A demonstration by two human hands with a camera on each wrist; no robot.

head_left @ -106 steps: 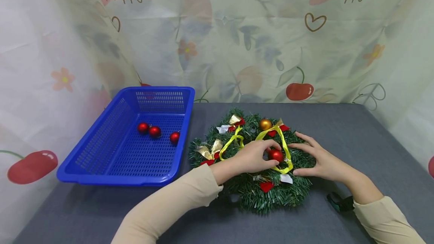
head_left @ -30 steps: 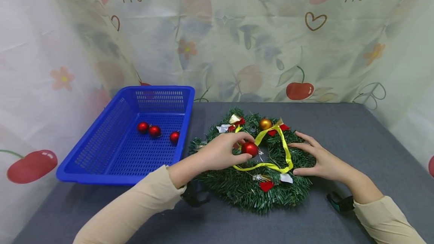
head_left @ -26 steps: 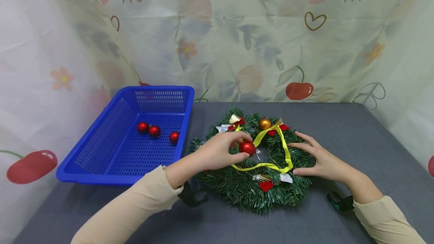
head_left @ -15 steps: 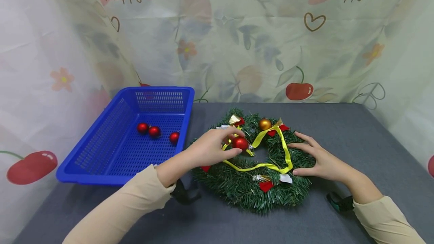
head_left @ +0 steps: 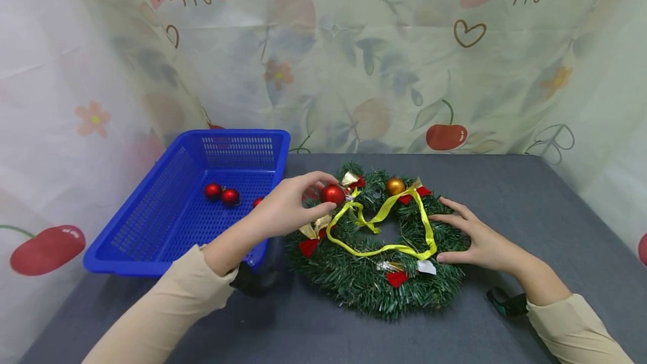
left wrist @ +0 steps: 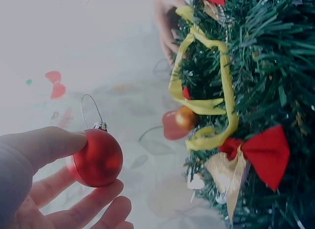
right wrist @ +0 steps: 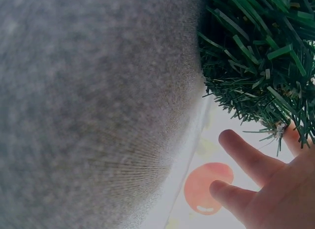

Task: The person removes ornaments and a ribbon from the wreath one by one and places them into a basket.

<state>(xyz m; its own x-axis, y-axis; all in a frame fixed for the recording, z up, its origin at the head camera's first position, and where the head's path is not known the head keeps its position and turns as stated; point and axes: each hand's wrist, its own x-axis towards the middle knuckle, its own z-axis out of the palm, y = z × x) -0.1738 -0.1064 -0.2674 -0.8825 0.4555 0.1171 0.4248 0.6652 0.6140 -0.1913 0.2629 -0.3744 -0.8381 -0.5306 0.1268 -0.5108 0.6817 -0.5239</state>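
Observation:
A shiny red Christmas ball ornament (head_left: 333, 195) with a silver cap and thin wire loop is pinched between the thumb and fingers of my left hand (head_left: 288, 204). In the head view it overlaps the left part of a green tinsel wreath (head_left: 384, 291). The left wrist view shows the ball (left wrist: 98, 159) apart from the greenery. My right hand (head_left: 480, 240) rests at the wreath's right side, thumb and fingers spread, fingertips at the greenery. A yellow ribbon (head_left: 364, 253) loops across the wreath, which also bears red and gold bows and a gold ball (head_left: 396, 186).
A blue perforated plastic basket (head_left: 121, 266) stands on the left, holding red balls (head_left: 230, 196); my left hand partly covers one of them. The grey tabletop (head_left: 505, 184) carries everything. A printed curtain (head_left: 323, 72) hangs behind and at the sides.
My left hand has carried the red ball from the wreath's right side leftward and slightly away from me, over its left part. The yellow ribbon shows more fully. My right hand has stayed put.

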